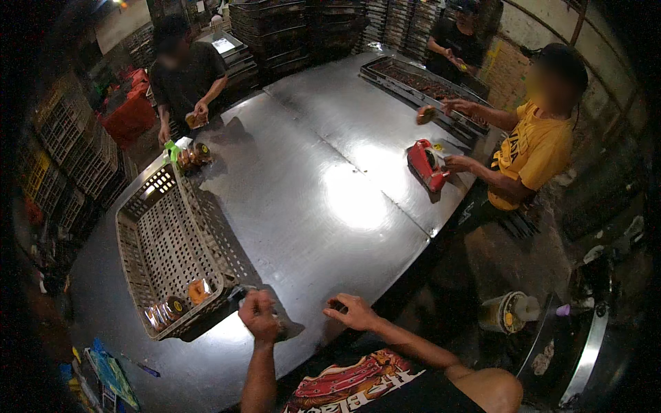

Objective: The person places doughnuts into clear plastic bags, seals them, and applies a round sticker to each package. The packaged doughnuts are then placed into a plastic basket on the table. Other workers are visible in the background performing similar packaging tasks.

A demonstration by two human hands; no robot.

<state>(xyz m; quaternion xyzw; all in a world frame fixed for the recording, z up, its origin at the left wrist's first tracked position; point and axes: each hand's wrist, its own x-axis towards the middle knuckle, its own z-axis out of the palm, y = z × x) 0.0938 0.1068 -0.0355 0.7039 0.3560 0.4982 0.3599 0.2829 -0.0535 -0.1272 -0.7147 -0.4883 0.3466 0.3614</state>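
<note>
My left hand (260, 316) is curled just off the near right corner of a grey perforated plastic crate (199, 232). Something dark shows beside its fingers, and whether they grip it is hard to make out. Bent over the near edge of the metal table (289, 206), my right hand (352, 311) has thumb and fingers apart with nothing seen between them. Inside the crate, a few clear-wrapped packs of round baked goods (168, 312) stand in the near corner. A wrapped ring-shaped pastry (199, 292) leans beside them.
A person in yellow (537, 144) works at a red tape dispenser (427, 165). Across the table, another person (188, 82) stands near wrapped packs (195, 156) and a green-and-white item (173, 151). A third person (459, 46) stands behind a long filled tray (413, 85). A lidded bucket (503, 312) sits right.
</note>
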